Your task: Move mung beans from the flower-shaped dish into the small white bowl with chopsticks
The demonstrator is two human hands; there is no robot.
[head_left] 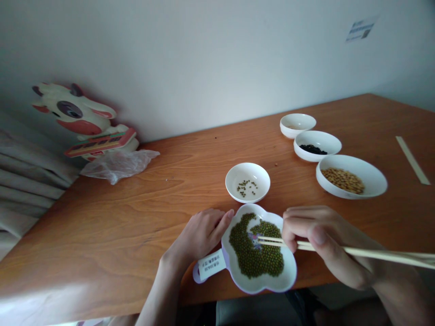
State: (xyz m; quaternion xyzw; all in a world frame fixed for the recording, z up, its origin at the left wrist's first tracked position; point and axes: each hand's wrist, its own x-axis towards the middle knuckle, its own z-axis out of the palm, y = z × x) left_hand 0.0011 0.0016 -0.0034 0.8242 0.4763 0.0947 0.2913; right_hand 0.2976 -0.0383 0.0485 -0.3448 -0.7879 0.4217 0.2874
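My right hand (326,240) is closed around a pair of light wooden chopsticks (377,253). Their tips are over the middle of a flower-shaped dish (291,274), near a printed picture on its bottom. Green mung beans (265,265) cover much of that dish, which is white with a lilac edge and a short handle. My left hand (204,231) lies on the table at the dish's left side, its thumb stretched along the rim; the other fingertips are partly hidden. Just behind the dish stands a white bowl (231,185) with a few mung beans (245,186) in it.
On the right stand white bowls with tan beans (343,180), dark pieces (312,149) and indistinct contents (298,124). A pale strip (412,159) lies farther right. At the back left are a cow toy (91,117) and a clear plastic bag (122,165), by a wall.
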